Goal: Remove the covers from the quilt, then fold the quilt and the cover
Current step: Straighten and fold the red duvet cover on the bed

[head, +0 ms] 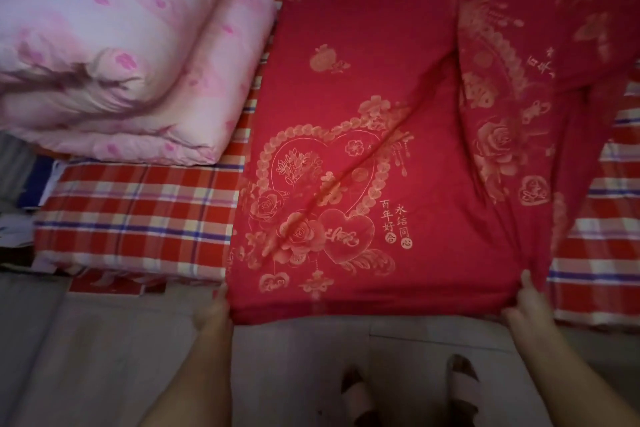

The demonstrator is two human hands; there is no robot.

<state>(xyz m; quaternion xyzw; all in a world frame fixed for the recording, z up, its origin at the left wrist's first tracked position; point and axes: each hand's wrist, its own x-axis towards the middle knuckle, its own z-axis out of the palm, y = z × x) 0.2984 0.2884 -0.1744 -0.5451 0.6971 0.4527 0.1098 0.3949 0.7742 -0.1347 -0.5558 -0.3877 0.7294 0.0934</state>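
Red cotton printed with gold hearts, roses and characters, the cover [363,114] lies spread flat over the middle of the bed, its near edge hanging just past the mattress side. Both hands are closed on that near edge. The left hand [216,308] grips the near-left corner, fingers curled round the folded edge of the cloth, with the bare forearm running down and slightly left to the bottom of the view. The right hand [528,305] pinches the near-right corner, its thumb lying on top of the fabric and its fingers tucked under it, so that the cloth gathers into small creases at the grip; its forearm slants away to the lower right. A loose further part of the cover is rucked up on the right, lying over the flat part. The pink quilt [114,55] sits folded in a thick bundle at the upper left, just beside the cover's left edge (the picture is blurred there). Both lie on a red plaid sheet [138,218]. Below, two slippered feet [464,381] stand on the pale floor [104,357].
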